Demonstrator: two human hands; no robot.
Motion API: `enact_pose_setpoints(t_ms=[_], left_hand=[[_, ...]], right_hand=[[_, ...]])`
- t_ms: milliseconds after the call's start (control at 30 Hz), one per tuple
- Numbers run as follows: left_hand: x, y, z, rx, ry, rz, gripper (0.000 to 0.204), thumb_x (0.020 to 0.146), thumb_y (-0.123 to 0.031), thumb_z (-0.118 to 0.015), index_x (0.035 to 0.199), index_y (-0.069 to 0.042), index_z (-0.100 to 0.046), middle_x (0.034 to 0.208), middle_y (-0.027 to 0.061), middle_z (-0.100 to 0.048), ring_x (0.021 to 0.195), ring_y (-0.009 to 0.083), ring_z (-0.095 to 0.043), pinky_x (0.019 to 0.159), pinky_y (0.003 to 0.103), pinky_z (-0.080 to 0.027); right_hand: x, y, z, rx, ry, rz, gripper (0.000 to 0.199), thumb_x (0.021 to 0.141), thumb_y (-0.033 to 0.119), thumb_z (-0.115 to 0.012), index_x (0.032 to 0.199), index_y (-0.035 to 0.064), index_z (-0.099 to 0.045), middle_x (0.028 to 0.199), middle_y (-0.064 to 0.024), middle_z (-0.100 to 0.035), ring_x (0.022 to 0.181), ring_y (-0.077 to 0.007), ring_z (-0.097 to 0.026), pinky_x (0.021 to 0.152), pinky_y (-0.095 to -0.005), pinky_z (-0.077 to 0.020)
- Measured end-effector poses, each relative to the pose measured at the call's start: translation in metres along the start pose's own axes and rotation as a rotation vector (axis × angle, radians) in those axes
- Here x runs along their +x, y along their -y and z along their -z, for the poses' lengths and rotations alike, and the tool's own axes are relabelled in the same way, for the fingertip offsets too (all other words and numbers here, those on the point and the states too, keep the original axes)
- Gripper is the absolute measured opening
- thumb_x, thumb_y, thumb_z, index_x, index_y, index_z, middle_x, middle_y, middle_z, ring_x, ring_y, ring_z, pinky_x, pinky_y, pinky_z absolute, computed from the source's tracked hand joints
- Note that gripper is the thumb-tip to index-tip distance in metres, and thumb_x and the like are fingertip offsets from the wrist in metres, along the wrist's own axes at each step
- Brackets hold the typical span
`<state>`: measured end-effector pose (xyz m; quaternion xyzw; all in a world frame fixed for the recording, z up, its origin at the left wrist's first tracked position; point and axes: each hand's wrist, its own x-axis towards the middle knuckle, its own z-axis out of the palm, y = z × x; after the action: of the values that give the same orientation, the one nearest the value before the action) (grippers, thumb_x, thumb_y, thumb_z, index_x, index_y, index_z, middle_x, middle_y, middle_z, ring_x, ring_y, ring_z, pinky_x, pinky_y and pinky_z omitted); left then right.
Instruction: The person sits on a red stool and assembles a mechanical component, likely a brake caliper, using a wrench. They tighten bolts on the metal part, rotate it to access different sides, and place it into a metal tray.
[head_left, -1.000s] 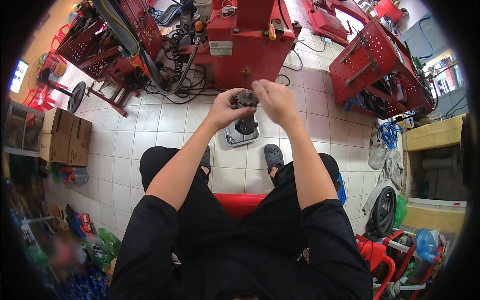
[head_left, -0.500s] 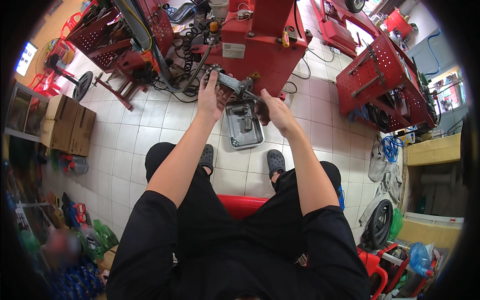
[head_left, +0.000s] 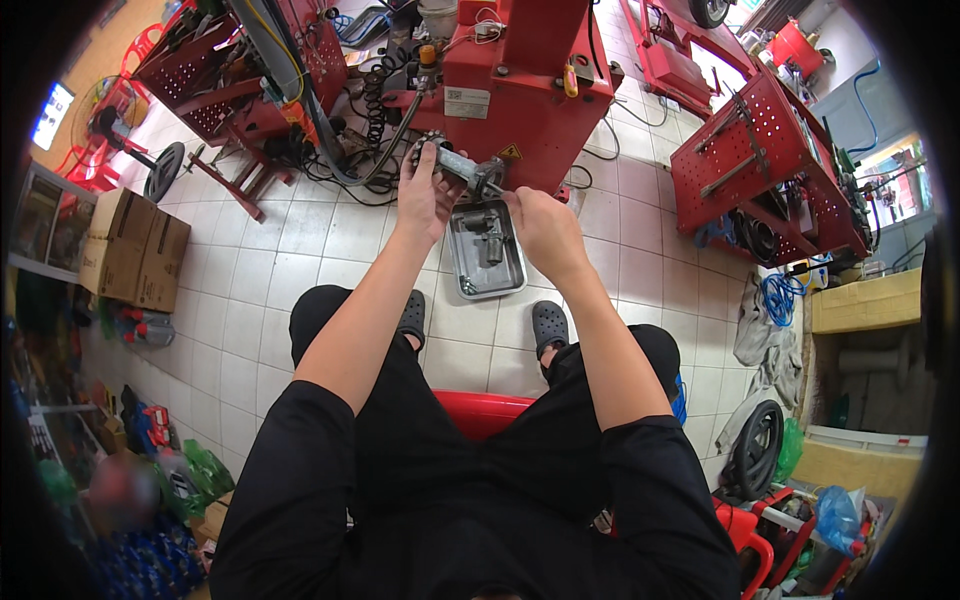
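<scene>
My left hand (head_left: 425, 195) is closed round a grey cylindrical metal motor part (head_left: 458, 166), with toothed or knobby metal at its left end and a round flange at its right. Close to that flange is my right hand (head_left: 545, 232), its fingers curled into a fist round a thin metal rod-like tool, mostly hidden by the fingers; its tip meets the flange area. Below both hands, a shallow metal tray (head_left: 492, 294) rests on the tiled floor between my feet, holding several dark metal parts (head_left: 490, 240).
A red machine base (head_left: 535, 120) stands just beyond my hands, with hoses and a coiled black cable (head_left: 375, 90) to its left. Red perforated tool carts stand left and right (head_left: 725, 170). Cardboard boxes (head_left: 135, 248) sit at the left. I sit on a red stool (head_left: 480, 412).
My right hand has turned over and closed, its fingers now curled by the flange where the thumb and palm showed before. The left hand and the motor part stay almost in place.
</scene>
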<state>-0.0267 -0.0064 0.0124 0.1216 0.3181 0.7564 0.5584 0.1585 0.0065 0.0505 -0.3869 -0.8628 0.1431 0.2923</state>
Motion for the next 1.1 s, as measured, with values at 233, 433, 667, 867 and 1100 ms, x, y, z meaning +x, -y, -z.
enact_pose_setpoints(t_ms=[233, 433, 667, 867, 1100], left_hand=[[0.002, 0.000, 0.004, -0.006, -0.041, 0.043, 0.036, 0.091, -0.039, -0.063, 0.113, -0.016, -0.046, 0.109, 0.0123, -0.063, 0.100, 0.0258, -0.063, 0.083, 0.038, -0.053], [-0.016, 0.013, -0.006, -0.264, 0.020, 0.304, 0.041, 0.094, -0.047, -0.055, 0.113, -0.010, -0.055, 0.107, 0.0104, -0.063, 0.096, 0.0241, -0.063, 0.085, 0.037, -0.053], [-0.052, 0.021, -0.028, -0.188, 0.241, 0.436, 0.058, 0.097, -0.058, -0.036, 0.122, -0.007, -0.052, 0.115, 0.0170, -0.063, 0.105, 0.0283, -0.063, 0.093, 0.040, -0.050], [-0.053, 0.027, -0.021, 0.375, 0.404, 0.421, 0.042, 0.098, -0.033, -0.045, 0.129, -0.004, -0.042, 0.109, 0.0190, -0.065, 0.091, 0.0280, -0.067, 0.077, 0.038, -0.055], [-0.053, 0.040, -0.028, 1.173, 0.353, -0.249, 0.032, 0.079, -0.008, -0.073, 0.107, 0.001, -0.061, 0.085, 0.0093, -0.069, 0.067, 0.0128, -0.063, 0.062, 0.028, -0.050]], right_hand=[[0.003, 0.004, 0.004, 0.000, 0.047, -0.029, 0.026, 0.093, 0.026, -0.056, 0.085, 0.0012, -0.057, 0.074, -0.0179, -0.063, 0.073, -0.0377, -0.062, 0.064, -0.0442, -0.0477], [-0.004, -0.001, -0.002, 0.589, -0.093, -0.191, 0.086, 0.068, 0.037, -0.084, 0.133, 0.0024, -0.040, 0.108, -0.0187, -0.061, 0.098, -0.0290, -0.063, 0.086, -0.0385, -0.0490], [0.005, 0.011, 0.004, 0.831, -0.252, -0.130, 0.065, 0.073, 0.009, -0.081, 0.124, 0.0014, -0.043, 0.109, -0.0144, -0.063, 0.103, -0.0208, -0.062, 0.090, -0.0302, -0.0497], [0.008, 0.003, 0.025, 1.277, -0.387, -0.284, 0.048, 0.078, 0.004, -0.075, 0.116, 0.0004, -0.045, 0.104, -0.0129, -0.064, 0.097, -0.0179, -0.064, 0.086, -0.0299, -0.0523], [0.003, -0.010, 0.032, 1.197, -0.336, -0.337, 0.043, 0.080, 0.004, -0.073, 0.114, -0.0006, -0.047, 0.095, -0.0080, -0.064, 0.088, -0.0149, -0.065, 0.081, -0.0275, -0.0527]])
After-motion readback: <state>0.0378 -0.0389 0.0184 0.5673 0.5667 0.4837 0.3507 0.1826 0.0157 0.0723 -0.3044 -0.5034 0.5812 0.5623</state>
